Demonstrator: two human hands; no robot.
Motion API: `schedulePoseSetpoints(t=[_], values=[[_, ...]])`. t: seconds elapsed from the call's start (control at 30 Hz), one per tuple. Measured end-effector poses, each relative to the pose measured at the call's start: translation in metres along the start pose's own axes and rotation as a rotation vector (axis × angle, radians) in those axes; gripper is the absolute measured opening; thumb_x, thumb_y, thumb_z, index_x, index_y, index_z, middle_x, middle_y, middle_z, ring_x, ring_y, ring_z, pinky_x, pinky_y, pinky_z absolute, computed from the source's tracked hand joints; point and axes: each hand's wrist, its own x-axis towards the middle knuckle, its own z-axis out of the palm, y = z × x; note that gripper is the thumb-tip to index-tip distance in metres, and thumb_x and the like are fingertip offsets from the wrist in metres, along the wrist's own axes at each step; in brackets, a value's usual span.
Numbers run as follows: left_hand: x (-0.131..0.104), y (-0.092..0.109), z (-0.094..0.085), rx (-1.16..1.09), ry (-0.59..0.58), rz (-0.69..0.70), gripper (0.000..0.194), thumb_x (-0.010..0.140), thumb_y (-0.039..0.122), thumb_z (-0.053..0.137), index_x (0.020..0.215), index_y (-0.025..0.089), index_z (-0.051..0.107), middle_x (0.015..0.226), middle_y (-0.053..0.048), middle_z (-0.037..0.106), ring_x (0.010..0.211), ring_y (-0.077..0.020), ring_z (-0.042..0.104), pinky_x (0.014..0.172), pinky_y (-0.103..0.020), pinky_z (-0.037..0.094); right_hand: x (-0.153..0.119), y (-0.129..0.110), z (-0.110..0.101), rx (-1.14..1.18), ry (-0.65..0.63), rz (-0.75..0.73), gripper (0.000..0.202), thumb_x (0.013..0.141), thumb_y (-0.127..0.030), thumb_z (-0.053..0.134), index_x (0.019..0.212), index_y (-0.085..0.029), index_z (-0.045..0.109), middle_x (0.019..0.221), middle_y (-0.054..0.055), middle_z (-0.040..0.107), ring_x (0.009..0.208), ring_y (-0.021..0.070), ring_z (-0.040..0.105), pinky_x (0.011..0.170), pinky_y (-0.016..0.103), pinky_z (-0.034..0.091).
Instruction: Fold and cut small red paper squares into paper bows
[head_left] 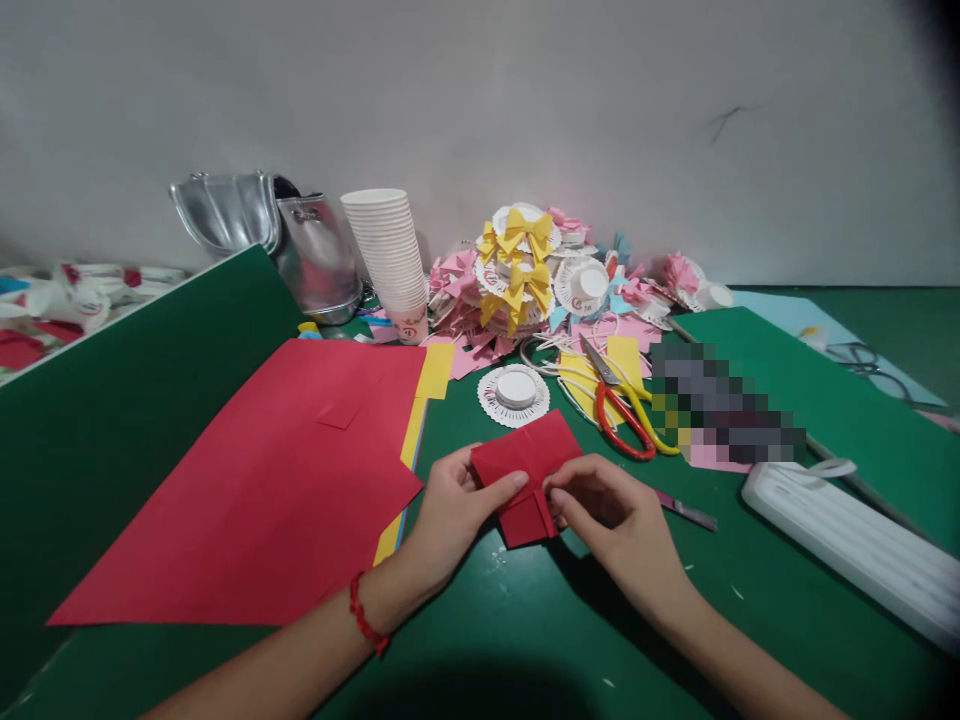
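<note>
A folded red paper [531, 455] is held between my two hands above the green table. My left hand [459, 510] grips its left side, with the thumb lying on the front and a red bracelet round the wrist. My right hand [611, 505] pinches the paper's right edge near a narrow folded strip. Just behind the paper, a white fringed cup piece [515, 394] lies flat. Scissors [626, 405] with red and yellow handles rest behind my right hand. Large red sheets [262, 490] lie to the left over yellow and blue ones.
Stacked paper cups [388, 260] and a silver bag [315, 255] stand at the back left. Fringed cups with yellow bows [525, 285] are piled at the back middle. A white case [855, 550] lies at the right, near a blade [686, 510]. A green board [150, 400] stands at the left.
</note>
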Motion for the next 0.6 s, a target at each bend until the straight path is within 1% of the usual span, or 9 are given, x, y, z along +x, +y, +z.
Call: schedulePoseSetpoints(t=[0.13,0.2,0.27,0.33,0.4,0.47,0.53,0.57,0.6], values=[[-0.002,0.002,0.003,0.092,-0.026,0.033,0.022,0.065,0.023,0.070,0.083,0.013,0.062,0.088,-0.006,0.070,0.084,-0.0198,0.063,0.075,-0.029,0.049,0.001,0.003,0.003,0.030,0.026,0.043,0.008,0.070,-0.024,0.063,0.070,-0.019,0.057,0.066,0.001,0.062,0.059,0.0124,0.060,0.055,0.022,0.050],[-0.005,0.001,0.005,0.157,-0.004,0.103,0.025,0.062,0.019,0.071,0.083,0.015,0.058,0.087,-0.004,0.067,0.083,-0.0185,0.063,0.074,-0.027,0.049,0.001,0.004,0.003,0.043,0.052,0.058,0.009,0.069,-0.024,0.064,0.069,-0.019,0.057,0.066,0.001,0.061,0.060,0.0127,0.059,0.056,0.022,0.049],[-0.007,-0.002,0.006,0.234,0.046,0.199,0.030,0.059,0.014,0.072,0.081,0.017,0.052,0.082,0.000,0.063,0.078,-0.0163,0.062,0.070,-0.025,0.049,0.001,0.005,0.003,0.063,0.089,0.070,0.010,0.069,-0.024,0.064,0.069,-0.019,0.056,0.066,0.001,0.060,0.062,0.0126,0.059,0.056,0.022,0.049],[-0.010,-0.006,0.006,0.305,0.076,0.284,0.030,0.060,0.013,0.071,0.077,0.019,0.047,0.076,0.002,0.058,0.075,-0.0149,0.060,0.067,-0.024,0.048,0.001,0.006,0.004,0.107,0.117,0.074,0.012,0.068,-0.023,0.064,0.069,-0.019,0.053,0.067,0.000,0.058,0.062,0.0119,0.058,0.056,0.021,0.047],[-0.012,-0.009,0.006,0.338,0.051,0.333,0.026,0.064,0.013,0.068,0.077,0.019,0.046,0.076,0.002,0.057,0.075,-0.0146,0.060,0.068,-0.024,0.048,0.001,0.007,0.005,0.172,0.109,0.073,0.016,0.068,-0.021,0.064,0.070,-0.020,0.049,0.066,-0.002,0.055,0.061,0.0105,0.056,0.055,0.021,0.046],[-0.013,-0.010,0.007,0.346,0.010,0.349,0.020,0.069,0.013,0.064,0.080,0.018,0.049,0.079,0.001,0.058,0.076,-0.0140,0.060,0.068,-0.023,0.048,-0.001,0.008,0.007,0.220,0.066,0.085,0.020,0.068,-0.020,0.062,0.073,-0.022,0.043,0.064,-0.005,0.051,0.057,0.0093,0.054,0.053,0.021,0.045],[-0.014,-0.008,0.007,0.346,-0.009,0.354,0.017,0.071,0.012,0.062,0.083,0.018,0.052,0.080,0.001,0.060,0.076,-0.0130,0.060,0.068,-0.022,0.048,-0.002,0.009,0.007,0.173,0.047,0.084,0.023,0.069,-0.019,0.060,0.077,-0.023,0.039,0.064,-0.006,0.049,0.052,0.0086,0.050,0.051,0.022,0.044],[-0.014,-0.007,0.007,0.344,-0.011,0.352,0.017,0.071,0.011,0.062,0.083,0.018,0.052,0.080,0.001,0.060,0.076,-0.0125,0.060,0.067,-0.021,0.048,-0.002,0.009,0.006,0.092,0.076,0.053,0.025,0.069,-0.018,0.061,0.080,-0.024,0.039,0.065,-0.006,0.049,0.051,0.0087,0.048,0.050,0.022,0.043],[-0.014,-0.005,0.008,0.337,-0.014,0.343,0.017,0.070,0.011,0.062,0.083,0.018,0.053,0.080,0.001,0.060,0.074,-0.0120,0.060,0.066,-0.020,0.048,-0.002,0.009,0.004,-0.020,0.125,-0.010,0.028,0.068,-0.017,0.062,0.083,-0.024,0.039,0.067,-0.005,0.049,0.052,0.0095,0.047,0.050,0.023,0.043]])
